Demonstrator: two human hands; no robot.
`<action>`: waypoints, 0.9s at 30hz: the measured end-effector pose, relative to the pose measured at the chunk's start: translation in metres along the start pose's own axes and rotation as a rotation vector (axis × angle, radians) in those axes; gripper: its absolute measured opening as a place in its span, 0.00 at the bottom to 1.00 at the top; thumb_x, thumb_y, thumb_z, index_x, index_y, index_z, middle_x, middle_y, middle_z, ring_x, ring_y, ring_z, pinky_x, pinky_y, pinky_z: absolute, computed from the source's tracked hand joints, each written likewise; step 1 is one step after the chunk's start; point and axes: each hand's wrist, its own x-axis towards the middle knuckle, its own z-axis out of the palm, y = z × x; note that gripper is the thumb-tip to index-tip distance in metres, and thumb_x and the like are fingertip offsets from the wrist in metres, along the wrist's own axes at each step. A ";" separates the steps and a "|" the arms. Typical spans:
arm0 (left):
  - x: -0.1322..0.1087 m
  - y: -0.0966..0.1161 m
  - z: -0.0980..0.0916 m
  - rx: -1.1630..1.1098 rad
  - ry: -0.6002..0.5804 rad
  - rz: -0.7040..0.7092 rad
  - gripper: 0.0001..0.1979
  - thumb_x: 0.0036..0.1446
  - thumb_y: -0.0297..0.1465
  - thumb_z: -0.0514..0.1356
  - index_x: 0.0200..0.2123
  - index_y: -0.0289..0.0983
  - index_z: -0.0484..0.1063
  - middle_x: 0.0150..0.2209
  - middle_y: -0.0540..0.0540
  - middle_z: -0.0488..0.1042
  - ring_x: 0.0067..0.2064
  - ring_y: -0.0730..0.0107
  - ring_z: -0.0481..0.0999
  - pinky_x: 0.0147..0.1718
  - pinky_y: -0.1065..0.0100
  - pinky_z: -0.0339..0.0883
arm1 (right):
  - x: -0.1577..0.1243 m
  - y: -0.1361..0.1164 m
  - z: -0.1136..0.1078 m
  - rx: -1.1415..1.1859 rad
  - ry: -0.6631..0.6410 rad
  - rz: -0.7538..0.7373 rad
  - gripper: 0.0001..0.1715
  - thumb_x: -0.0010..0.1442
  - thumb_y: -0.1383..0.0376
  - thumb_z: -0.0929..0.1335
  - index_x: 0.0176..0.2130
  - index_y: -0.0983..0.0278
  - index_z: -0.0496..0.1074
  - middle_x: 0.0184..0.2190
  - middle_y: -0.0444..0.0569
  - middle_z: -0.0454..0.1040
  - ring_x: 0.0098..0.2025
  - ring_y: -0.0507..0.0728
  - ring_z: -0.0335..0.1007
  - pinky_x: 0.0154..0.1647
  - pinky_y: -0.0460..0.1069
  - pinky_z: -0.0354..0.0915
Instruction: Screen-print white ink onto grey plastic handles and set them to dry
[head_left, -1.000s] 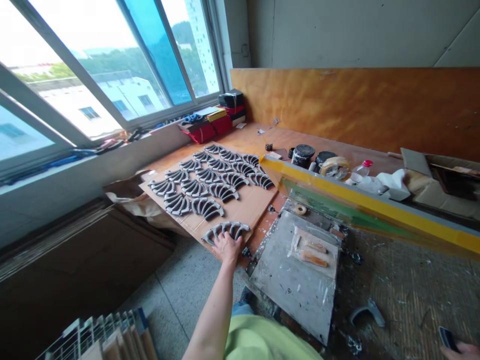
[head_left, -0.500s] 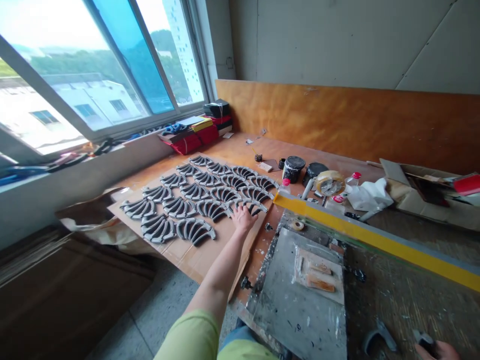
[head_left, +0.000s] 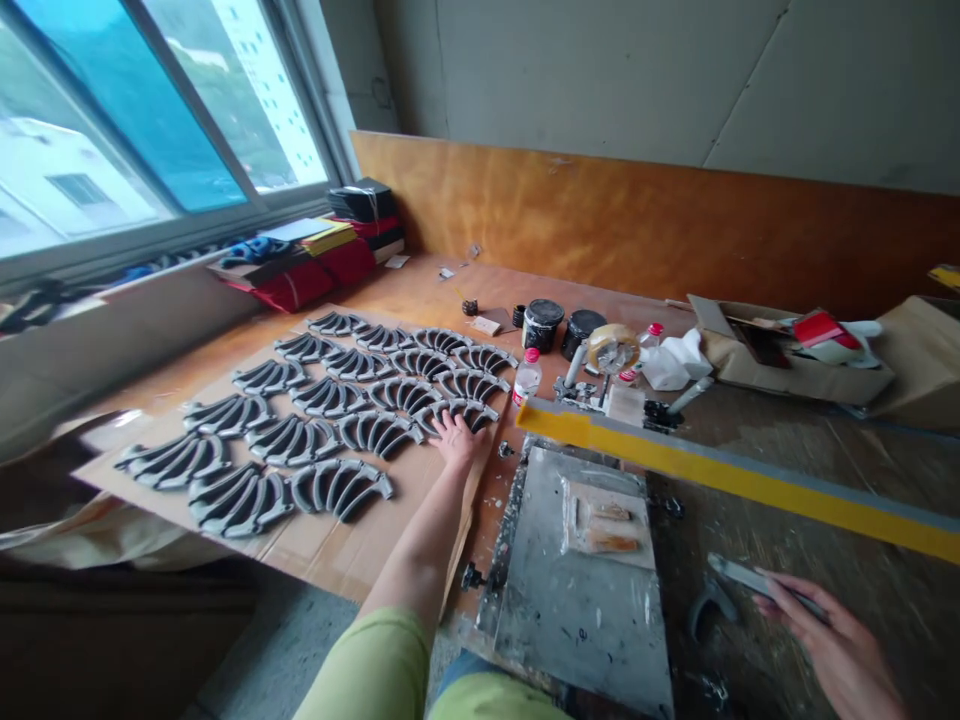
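Observation:
My left hand (head_left: 456, 440) reaches out to the near right corner of a cardboard sheet (head_left: 330, 545), fingers spread, touching the end of a row of curved grey pieces (head_left: 375, 432). Fans of these pieces lie in rows across the cardboard. At lower right, my right hand (head_left: 832, 630) is closed around a slim, slightly curved grey piece (head_left: 739, 573), whose far end points left. Just left of that hand, another curved grey piece (head_left: 711, 605) rests on the dark bench.
A grey plate (head_left: 577, 600) carries a clear-wrapped pad (head_left: 607, 520). A yellow-grey bar (head_left: 712, 475) crosses the bench. Beyond stand a bottle (head_left: 527, 378), black-lidded tubs (head_left: 543, 325), a tape roll (head_left: 613, 348) and a cardboard box (head_left: 802, 370). Folded red items (head_left: 292, 282) lie by the window.
The view has turned right and down. My right hand has come further into view with its grey piece. My left hand stays at the right end of the rows.

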 end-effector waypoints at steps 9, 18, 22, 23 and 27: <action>-0.060 0.007 -0.017 -0.237 0.071 0.184 0.22 0.59 0.42 0.56 0.51 0.34 0.71 0.63 0.32 0.62 0.66 0.53 0.59 0.63 0.55 0.53 | 0.003 -0.020 0.128 -0.356 -0.551 -0.605 0.17 0.56 0.65 0.70 0.46 0.58 0.79 0.47 0.51 0.77 0.50 0.60 0.72 0.57 0.59 0.66; -0.119 0.030 -0.092 -0.674 0.172 0.298 0.20 0.57 0.46 0.59 0.44 0.37 0.74 0.48 0.40 0.76 0.50 0.60 0.74 0.50 0.60 0.67 | -0.004 -0.003 0.160 -0.870 -0.516 -1.093 0.18 0.65 0.71 0.63 0.50 0.61 0.76 0.44 0.52 0.76 0.48 0.59 0.68 0.49 0.55 0.66; -0.135 0.083 -0.134 -0.985 0.122 0.378 0.19 0.58 0.48 0.57 0.39 0.38 0.73 0.29 0.50 0.74 0.30 0.72 0.73 0.35 0.70 0.70 | -0.014 -0.007 0.173 -0.956 -0.552 -1.175 0.27 0.65 0.61 0.65 0.62 0.60 0.64 0.62 0.53 0.65 0.64 0.63 0.57 0.63 0.61 0.56; -0.136 0.095 -0.141 -1.071 0.073 0.387 0.20 0.59 0.49 0.55 0.35 0.38 0.71 0.24 0.52 0.71 0.26 0.74 0.70 0.32 0.71 0.69 | -0.015 -0.006 0.178 -0.970 -0.583 -1.193 0.30 0.65 0.59 0.65 0.64 0.60 0.61 0.65 0.52 0.61 0.66 0.63 0.53 0.65 0.62 0.52; -0.142 0.115 -0.156 -1.145 -0.051 0.339 0.23 0.61 0.49 0.51 0.24 0.38 0.68 0.17 0.52 0.67 0.20 0.74 0.66 0.24 0.72 0.67 | -0.010 0.006 0.187 -1.027 -0.637 -1.154 0.33 0.66 0.54 0.64 0.66 0.61 0.58 0.66 0.52 0.58 0.69 0.62 0.49 0.68 0.63 0.46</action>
